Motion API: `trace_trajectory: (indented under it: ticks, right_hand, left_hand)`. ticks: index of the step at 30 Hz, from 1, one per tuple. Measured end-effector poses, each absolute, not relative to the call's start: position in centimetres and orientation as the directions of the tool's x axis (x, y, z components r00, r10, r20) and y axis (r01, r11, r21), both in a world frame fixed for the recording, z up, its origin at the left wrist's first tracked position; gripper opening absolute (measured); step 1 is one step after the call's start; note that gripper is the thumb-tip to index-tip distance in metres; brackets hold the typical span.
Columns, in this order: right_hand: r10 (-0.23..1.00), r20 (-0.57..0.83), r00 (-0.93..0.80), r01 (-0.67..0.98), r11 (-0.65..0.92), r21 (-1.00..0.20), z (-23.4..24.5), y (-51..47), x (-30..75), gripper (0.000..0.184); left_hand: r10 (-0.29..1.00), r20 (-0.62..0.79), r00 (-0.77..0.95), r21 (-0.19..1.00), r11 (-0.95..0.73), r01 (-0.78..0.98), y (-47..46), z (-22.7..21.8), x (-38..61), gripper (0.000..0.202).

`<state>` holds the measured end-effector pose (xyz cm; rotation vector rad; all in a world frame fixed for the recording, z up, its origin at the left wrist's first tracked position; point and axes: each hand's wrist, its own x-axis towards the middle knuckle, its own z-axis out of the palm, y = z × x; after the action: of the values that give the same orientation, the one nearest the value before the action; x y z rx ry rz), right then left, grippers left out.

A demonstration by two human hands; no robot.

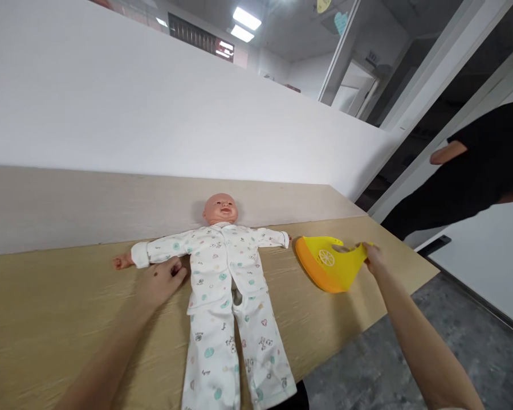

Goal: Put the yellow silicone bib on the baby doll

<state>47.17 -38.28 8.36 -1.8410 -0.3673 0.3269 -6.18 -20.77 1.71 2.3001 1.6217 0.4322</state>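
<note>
A baby doll in white printed pyjamas lies on its back on the wooden table, arms spread wide. Beside its chest, just below one sleeve, rests my left hand; the fingers are curled in and I see nothing in them. My right hand pinches one neck end of a yellow baby bib. This bib has an orange lower pocket and a white citrus-slice print. It is held a little to the right of the doll's outstretched hand, tilted over the table.
A white wall with glass above stands behind the wooden table. The table's right edge borders a grey floor. A person in black clothes is at the right, near a white panel.
</note>
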Motion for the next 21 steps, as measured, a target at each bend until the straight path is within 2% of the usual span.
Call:
trace_trajectory:
  ticks: [4,7,11,14,15,16,19,21]
  right_hand:
    - [0.517,0.061,0.854,0.168,-0.164,-0.972,14.9,-33.7,43.2,0.013]
    - [0.718,0.198,0.668,0.304,-0.020,-0.952,19.9,-30.5,37.3,0.017]
    - [0.913,0.236,0.333,0.144,0.198,-0.970,24.7,-28.4,28.8,0.028]
    - [0.949,0.287,0.128,0.003,0.289,-0.957,26.5,-27.7,25.0,0.027]
    - [0.949,0.303,0.087,-0.042,0.308,-0.951,26.7,-27.4,24.2,0.025]
    - [0.947,0.315,0.056,-0.086,0.319,-0.944,26.6,-26.9,23.6,0.024]
    - [0.949,0.316,-0.007,-0.226,0.306,-0.925,25.4,-24.9,22.4,0.020]
    - [0.955,0.295,-0.039,-0.322,0.267,-0.908,23.9,-23.7,22.0,0.020]
  left_hand:
    - [0.944,0.076,0.320,0.437,-0.321,0.840,-20.8,1.5,-6.4,0.021]
    - [0.952,0.129,0.278,0.536,-0.302,0.788,-20.9,1.5,-6.7,0.023]
    - [0.960,0.215,0.180,0.743,-0.281,0.608,-20.8,4.1,-6.1,0.035]
    - [0.987,0.124,0.098,0.858,-0.156,0.489,-19.8,7.9,-5.1,0.058]
    - [0.987,0.091,0.134,0.887,-0.141,0.439,-19.3,9.2,-4.9,0.063]
    - [0.966,0.059,0.253,0.905,-0.159,0.394,-18.7,10.3,-4.8,0.065]
    - [0.805,-0.017,0.593,0.960,-0.152,0.234,-17.3,11.9,-5.1,0.081]
    - [0.720,-0.032,0.693,0.981,-0.110,0.159,-16.9,11.4,-5.4,0.087]
